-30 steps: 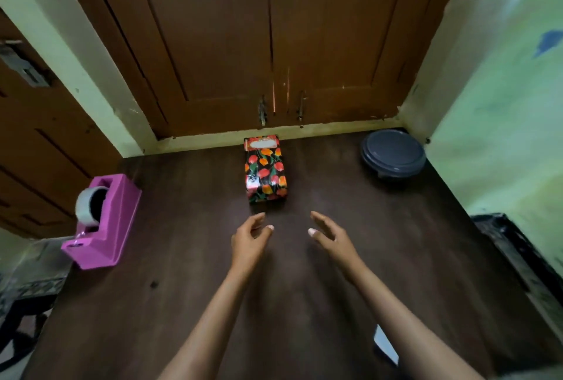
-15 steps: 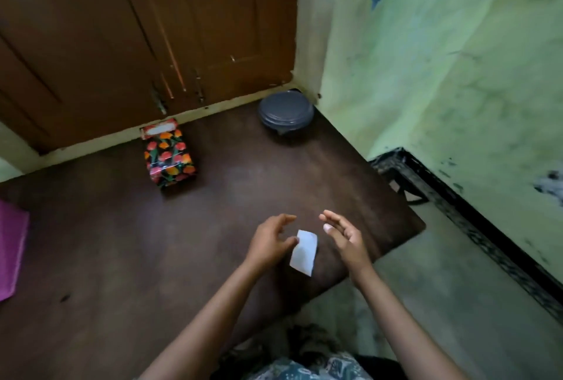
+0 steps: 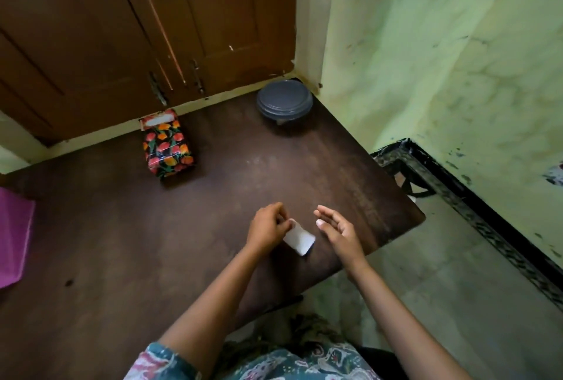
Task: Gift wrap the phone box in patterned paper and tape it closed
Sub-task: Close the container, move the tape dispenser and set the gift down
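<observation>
The phone box (image 3: 167, 143), wrapped in black paper with red and orange flowers, lies on the dark wooden table (image 3: 122, 242) near the far wall. Strips of clear tape cross its top. A small white card (image 3: 300, 240) is pinched at one corner by my left hand (image 3: 268, 227), just above the table near its right front edge. My right hand (image 3: 338, 228) hovers to the right of the card with its fingers apart, holding nothing. Both hands are well in front of the box.
A pink tape dispenser (image 3: 13, 239) sits at the left edge of the view. A dark round lidded container (image 3: 285, 102) stands in the far right corner. Brown cabinet doors rise behind the table, a green wall and a black metal frame (image 3: 457, 196) to the right.
The view has swung right. A white card has come into my left hand's grip and has tilted flatter since half a second ago. The wrapped box has stayed where it was.
</observation>
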